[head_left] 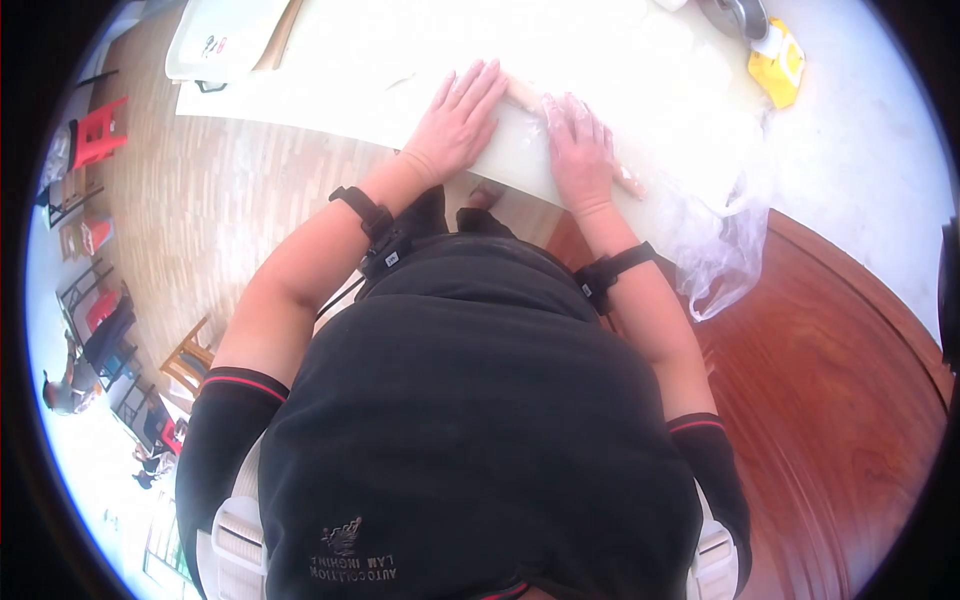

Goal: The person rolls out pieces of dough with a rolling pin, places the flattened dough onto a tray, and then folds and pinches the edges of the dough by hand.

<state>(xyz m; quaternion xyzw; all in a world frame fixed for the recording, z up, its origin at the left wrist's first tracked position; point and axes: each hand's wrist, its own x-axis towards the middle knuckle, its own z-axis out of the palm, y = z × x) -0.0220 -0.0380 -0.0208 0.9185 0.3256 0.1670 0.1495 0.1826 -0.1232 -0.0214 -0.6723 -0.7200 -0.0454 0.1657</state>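
A thin wooden rolling pin (pixel 525 95) lies slantwise on the white work surface (pixel 340 60), its right end showing past my right hand. My left hand (pixel 458 118) rests palm down at the pin's upper left end, with its fingers stretched forward. Across the pin's middle lies my right hand (pixel 580 150), palm down, its fingers extended and dusted with white powder. Glare washes out the surface around the pin, so I cannot make out what lies under it.
A clear plastic bag (pixel 725 250) hangs over the table edge at right. A yellow packet (pixel 777 65) sits beside a metal object at top right. A white tray (pixel 225 40) is at top left. Stools, chairs and people appear far left.
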